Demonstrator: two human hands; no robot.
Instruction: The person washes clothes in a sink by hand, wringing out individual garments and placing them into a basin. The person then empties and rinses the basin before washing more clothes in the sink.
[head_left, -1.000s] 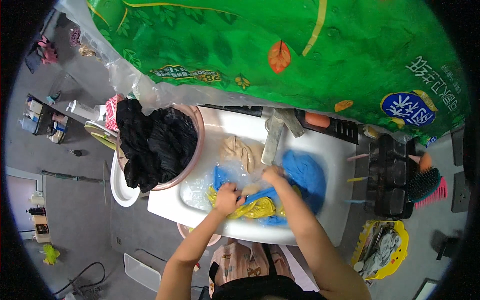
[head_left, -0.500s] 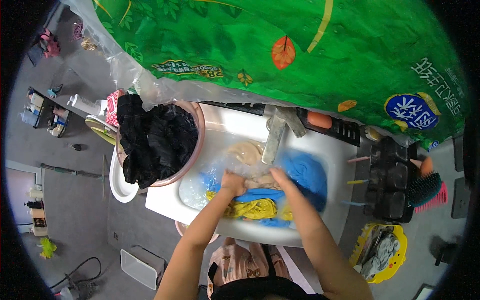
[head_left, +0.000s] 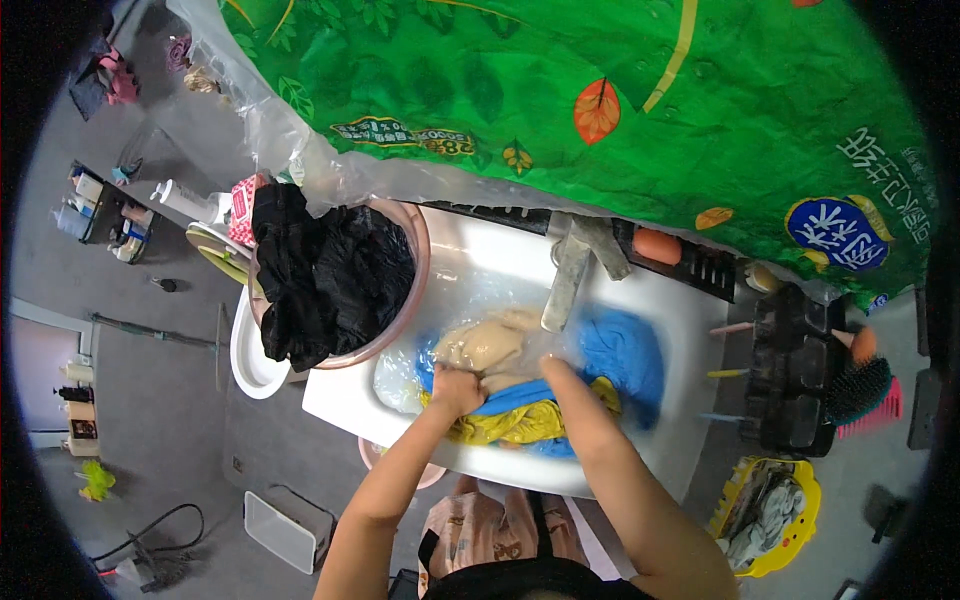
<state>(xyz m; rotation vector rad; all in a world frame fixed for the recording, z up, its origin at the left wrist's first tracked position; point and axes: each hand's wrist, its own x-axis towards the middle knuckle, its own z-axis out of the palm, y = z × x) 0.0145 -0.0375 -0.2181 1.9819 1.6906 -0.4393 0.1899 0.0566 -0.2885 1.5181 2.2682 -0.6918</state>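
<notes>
Both hands work among wet clothes in a white washbasin (head_left: 685,310) of milky, sudsy water. My left hand (head_left: 458,390) is closed, gripping what looks like the edge of a beige cloth (head_left: 482,345), which bulges up from the water in front of it. Under the faucet (head_left: 568,285), my right hand (head_left: 557,368) dips into cloudy water, so its fingers are hidden. A blue cloth (head_left: 622,350) fills the basin's right side, and a blue strip runs between the hands. Nearer me lies a bunched yellow cloth (head_left: 515,424).
A pink tub (head_left: 422,255) heaped with black clothing (head_left: 340,280) stands on the basin's left. Above hangs a large green plastic package (head_left: 480,90). On the right are a black holder (head_left: 790,360) with brushes and combs and a yellow basket (head_left: 808,520) of cloths.
The view has shifted, so the scene sits slightly farther right. Both hands have come nearer me, the left also moving leftward. The beige cloth now bulges beyond my left hand.
</notes>
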